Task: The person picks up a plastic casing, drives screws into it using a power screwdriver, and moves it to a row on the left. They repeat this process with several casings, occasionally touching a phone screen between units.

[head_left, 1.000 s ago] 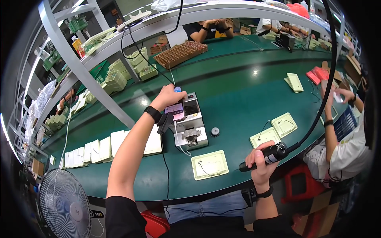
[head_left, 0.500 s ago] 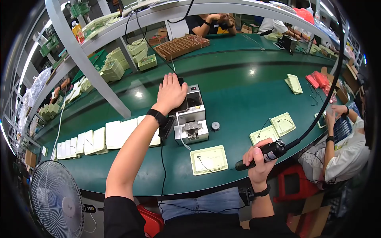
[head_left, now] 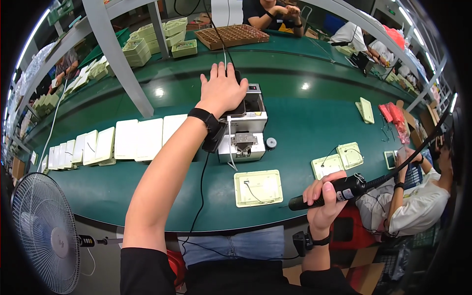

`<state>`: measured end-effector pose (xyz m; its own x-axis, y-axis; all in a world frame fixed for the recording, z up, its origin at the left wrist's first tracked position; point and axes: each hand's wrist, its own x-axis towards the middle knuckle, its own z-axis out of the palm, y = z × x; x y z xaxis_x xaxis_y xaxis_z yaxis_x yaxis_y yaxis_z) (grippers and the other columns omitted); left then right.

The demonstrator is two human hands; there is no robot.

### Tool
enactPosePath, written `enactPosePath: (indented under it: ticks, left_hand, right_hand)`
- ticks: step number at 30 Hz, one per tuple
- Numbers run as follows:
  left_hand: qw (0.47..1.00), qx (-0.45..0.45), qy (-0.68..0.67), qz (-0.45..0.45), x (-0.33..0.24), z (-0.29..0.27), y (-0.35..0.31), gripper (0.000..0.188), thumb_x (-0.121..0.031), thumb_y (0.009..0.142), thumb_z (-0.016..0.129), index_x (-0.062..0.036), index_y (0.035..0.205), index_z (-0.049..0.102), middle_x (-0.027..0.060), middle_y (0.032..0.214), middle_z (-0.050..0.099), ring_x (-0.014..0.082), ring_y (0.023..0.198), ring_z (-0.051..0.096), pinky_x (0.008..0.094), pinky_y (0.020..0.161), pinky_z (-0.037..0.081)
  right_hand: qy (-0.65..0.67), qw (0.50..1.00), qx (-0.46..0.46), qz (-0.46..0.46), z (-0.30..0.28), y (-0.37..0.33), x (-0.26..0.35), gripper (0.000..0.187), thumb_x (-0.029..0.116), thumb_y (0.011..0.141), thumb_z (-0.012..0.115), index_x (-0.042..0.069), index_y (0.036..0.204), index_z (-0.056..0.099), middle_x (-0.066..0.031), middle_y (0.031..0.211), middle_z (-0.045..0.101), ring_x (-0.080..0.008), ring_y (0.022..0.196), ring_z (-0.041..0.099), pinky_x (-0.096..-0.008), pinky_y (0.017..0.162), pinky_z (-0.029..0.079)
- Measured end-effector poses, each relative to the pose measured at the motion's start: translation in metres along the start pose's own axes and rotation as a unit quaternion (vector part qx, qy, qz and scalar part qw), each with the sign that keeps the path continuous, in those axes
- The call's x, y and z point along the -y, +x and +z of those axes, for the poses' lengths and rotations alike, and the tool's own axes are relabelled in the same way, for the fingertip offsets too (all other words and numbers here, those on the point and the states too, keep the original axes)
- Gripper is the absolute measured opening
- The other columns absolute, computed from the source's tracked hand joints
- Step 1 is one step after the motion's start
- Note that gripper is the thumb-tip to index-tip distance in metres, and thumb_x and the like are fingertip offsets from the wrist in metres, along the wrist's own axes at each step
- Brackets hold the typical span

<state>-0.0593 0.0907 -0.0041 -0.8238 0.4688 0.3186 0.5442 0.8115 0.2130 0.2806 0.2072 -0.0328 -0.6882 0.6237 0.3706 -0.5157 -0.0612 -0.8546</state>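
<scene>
My left hand lies flat with fingers stretched over a dark, phone-like slab on top of a small white-and-grey benchtop machine. The palm hides much of the slab; a white cable runs down from its edge. In my right hand is a black electric screwdriver, gripped around its body, with its tip pointing left and its cord rising to the right. Left of that tip, a pale green plastic housing with a short black wire lies flat on the bench, touched by neither hand.
Pale housings stand in an overlapping row at left. Two wired housings lie at right, near a co-worker. A small round dark part sits beside the machine. A partitioned brown tray, a grey post and a fan surround the bench.
The whole view has shifted, so the bench appears higher in the picture. My left hand stays on the slab, and my right hand keeps its grip on the screwdriver.
</scene>
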Motion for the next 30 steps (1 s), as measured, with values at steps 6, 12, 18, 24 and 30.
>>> enactPosePath:
  ticks: [6,12,18,24,30]
  left_hand:
    - [1.0,0.001,0.009,-0.004,-0.004,-0.002,-0.002,0.08,-0.053,0.104,0.037,0.0012,0.161,0.033,0.0235,0.169,0.031,0.0397,0.158,0.026,0.0668,0.124,0.022]
    - [0.999,-0.05,0.013,-0.002,0.008,-0.002,-0.001,0.077,-0.052,0.105,0.04,0.0022,0.159,0.035,0.0247,0.167,0.034,0.0393,0.157,0.026,0.0648,0.124,0.022]
    - [0.927,-0.173,-0.218,0.253,-0.001,-0.059,-0.105,0.02,-0.008,0.088,0.07,0.0014,0.105,0.068,0.019,0.103,0.069,0.0351,0.094,0.066,0.0423,0.084,0.055]
    - [0.901,0.131,-0.225,0.348,0.006,-0.01,-0.231,0.027,-0.016,0.087,0.074,-0.0041,0.111,0.068,0.0133,0.119,0.066,0.0325,0.113,0.064,0.0435,0.089,0.056]
    - [0.869,0.156,-0.291,0.368,0.024,0.025,-0.233,0.04,-0.032,0.088,0.08,-0.008,0.116,0.066,0.012,0.138,0.056,0.0347,0.142,0.048,0.0483,0.115,0.043]
  right_hand:
    - [-0.011,1.0,0.005,0.003,0.008,0.0,0.002,0.016,0.018,0.101,0.059,0.007,0.104,0.048,-0.0031,0.063,0.045,-0.0134,0.049,0.044,-0.0311,0.049,0.044]
    - [0.0,0.999,0.045,-0.009,0.02,0.006,0.009,0.018,0.019,0.1,0.06,0.007,0.103,0.046,-0.0029,0.063,0.045,-0.0135,0.049,0.044,-0.0308,0.048,0.043]
    - [0.003,0.992,0.084,-0.09,0.029,0.024,0.042,0.023,0.021,0.099,0.062,0.008,0.103,0.044,-0.0034,0.062,0.046,-0.0138,0.048,0.044,-0.0307,0.046,0.042]
    - [-0.029,0.973,0.164,-0.16,0.112,0.066,0.009,0.02,0.014,0.1,0.061,0.005,0.105,0.045,-0.0034,0.063,0.046,-0.0136,0.05,0.044,-0.0312,0.046,0.042]
    - [-0.113,0.966,0.155,-0.174,0.147,0.088,-0.035,0.015,0.008,0.098,0.06,0.003,0.105,0.048,-0.0046,0.065,0.046,-0.0138,0.05,0.044,-0.0314,0.047,0.041]
